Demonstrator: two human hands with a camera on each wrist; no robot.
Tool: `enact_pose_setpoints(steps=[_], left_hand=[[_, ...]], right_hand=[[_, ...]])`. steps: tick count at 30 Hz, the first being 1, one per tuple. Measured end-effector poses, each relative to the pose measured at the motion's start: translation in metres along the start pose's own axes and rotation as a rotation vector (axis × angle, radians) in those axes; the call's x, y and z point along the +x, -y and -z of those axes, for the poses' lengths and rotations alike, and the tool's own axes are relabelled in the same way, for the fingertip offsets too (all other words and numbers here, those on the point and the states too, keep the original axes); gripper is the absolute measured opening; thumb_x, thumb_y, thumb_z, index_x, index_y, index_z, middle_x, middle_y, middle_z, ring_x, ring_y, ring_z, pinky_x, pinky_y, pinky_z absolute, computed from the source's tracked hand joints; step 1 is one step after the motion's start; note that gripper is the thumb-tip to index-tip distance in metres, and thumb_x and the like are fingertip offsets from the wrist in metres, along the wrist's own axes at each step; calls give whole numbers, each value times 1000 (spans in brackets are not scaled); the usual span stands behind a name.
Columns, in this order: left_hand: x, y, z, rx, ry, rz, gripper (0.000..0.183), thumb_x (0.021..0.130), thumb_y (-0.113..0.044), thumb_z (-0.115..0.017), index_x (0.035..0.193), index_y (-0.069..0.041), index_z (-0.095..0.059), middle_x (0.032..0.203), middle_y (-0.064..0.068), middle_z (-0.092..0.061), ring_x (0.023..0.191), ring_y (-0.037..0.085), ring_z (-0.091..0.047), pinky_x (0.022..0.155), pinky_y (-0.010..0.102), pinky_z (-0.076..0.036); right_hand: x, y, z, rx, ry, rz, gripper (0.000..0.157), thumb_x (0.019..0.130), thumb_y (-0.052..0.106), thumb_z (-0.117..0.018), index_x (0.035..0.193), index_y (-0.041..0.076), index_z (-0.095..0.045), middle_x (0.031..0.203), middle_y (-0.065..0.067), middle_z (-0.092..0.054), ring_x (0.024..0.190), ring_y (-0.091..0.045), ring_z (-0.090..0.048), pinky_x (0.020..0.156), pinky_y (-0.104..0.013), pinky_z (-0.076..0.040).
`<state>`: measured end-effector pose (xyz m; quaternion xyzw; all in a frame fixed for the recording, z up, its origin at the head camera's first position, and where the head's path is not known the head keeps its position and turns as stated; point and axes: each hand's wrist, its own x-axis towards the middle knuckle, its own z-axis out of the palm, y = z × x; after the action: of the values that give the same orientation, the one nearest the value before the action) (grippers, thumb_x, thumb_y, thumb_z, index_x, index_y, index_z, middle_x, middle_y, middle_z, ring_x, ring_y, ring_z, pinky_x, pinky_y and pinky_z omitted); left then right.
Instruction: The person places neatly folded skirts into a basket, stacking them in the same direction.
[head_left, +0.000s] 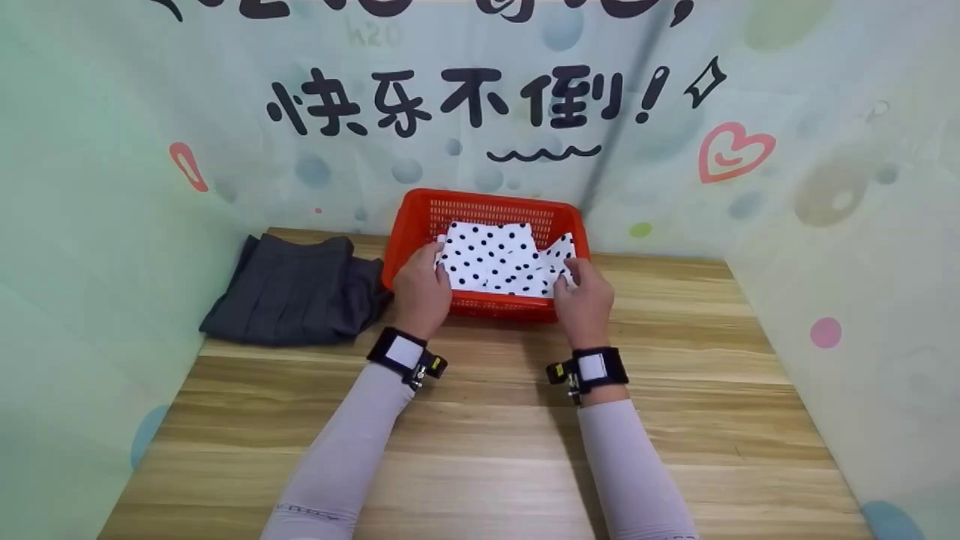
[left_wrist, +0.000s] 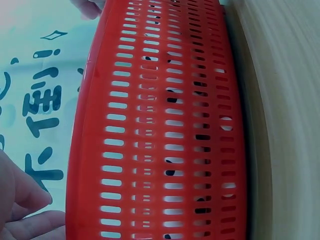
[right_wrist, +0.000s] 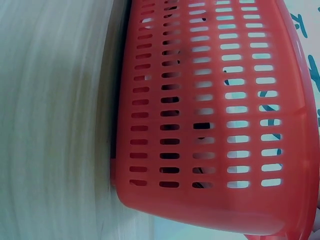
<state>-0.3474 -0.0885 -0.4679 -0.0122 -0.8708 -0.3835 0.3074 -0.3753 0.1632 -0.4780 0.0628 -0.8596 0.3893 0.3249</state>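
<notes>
A white cloth with black dots (head_left: 487, 259) lies folded inside a red plastic basket (head_left: 499, 309), with a raised corner at its right. In the head view my left hand (head_left: 422, 294) reaches over the basket's left front rim, fingertips at the cloth's left edge. The left wrist view has this hand (left_wrist: 22, 205) above the rim, thumb and fingers apart. My right hand (head_left: 586, 304) is over the right front rim, its thumb and fingers spread apart beside the raised corner; whether they touch the cloth is unclear. Black dots show through the slots of the basket (right_wrist: 215, 205).
A folded dark grey pleated garment (head_left: 289, 292) lies on the wooden table (head_left: 480, 442), left of the basket. Behind the basket stands a pale printed wall (head_left: 480, 165), and side walls flank the table. Both wrists wear black straps (head_left: 600, 367) with small cameras.
</notes>
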Motion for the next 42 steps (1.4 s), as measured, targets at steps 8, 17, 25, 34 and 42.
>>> enact_pose_setpoints(steps=[8, 17, 25, 34, 42], left_hand=[[-1, 0, -2, 21, 23, 26, 32, 102, -3, -62, 134, -1, -68, 134, 16, -73, 125, 31, -70, 111, 43, -55], [3, 4, 7, 17, -1, 16, 33, 101, -3, -64, 134, -2, -68, 135, 17, -73, 127, 32, -69, 112, 45, -54], [5, 18, 32, 10, -12, 102, 35, 104, -9, -63, 139, -4, -65, 136, 17, -72, 122, 33, -70, 107, 47, -56], [9, 27, 53, -90, -4, 169, 33, 104, -8, -61, 136, -5, -68, 134, 15, -74, 121, 31, -70, 108, 45, -56], [6, 83, 111, -55, -116, 232, 24, 99, -3, -61, 120, -1, -73, 112, 16, -79, 104, 32, -73, 96, 46, -59]], right_hand=[[-1, 1, 2, -1, -10, 6, 21, 93, 1, -72, 114, 0, -74, 116, -20, -79, 109, -34, -76, 97, -43, -62], [-1, 5, 1, 7, -25, 11, 21, 93, 0, -70, 114, 0, -75, 115, -18, -79, 109, -31, -76, 98, -41, -62], [-5, 10, -3, 46, -44, 59, 19, 93, 0, -71, 112, 1, -77, 108, -17, -80, 100, -30, -76, 93, -42, -63], [-17, 42, -4, 90, -17, 223, 17, 92, -1, -71, 108, 1, -78, 102, -14, -81, 93, -27, -77, 87, -38, -64], [-73, 107, -42, 357, 286, 199, 17, 91, 1, -71, 105, 7, -80, 99, -10, -81, 85, -16, -74, 79, -27, -63]])
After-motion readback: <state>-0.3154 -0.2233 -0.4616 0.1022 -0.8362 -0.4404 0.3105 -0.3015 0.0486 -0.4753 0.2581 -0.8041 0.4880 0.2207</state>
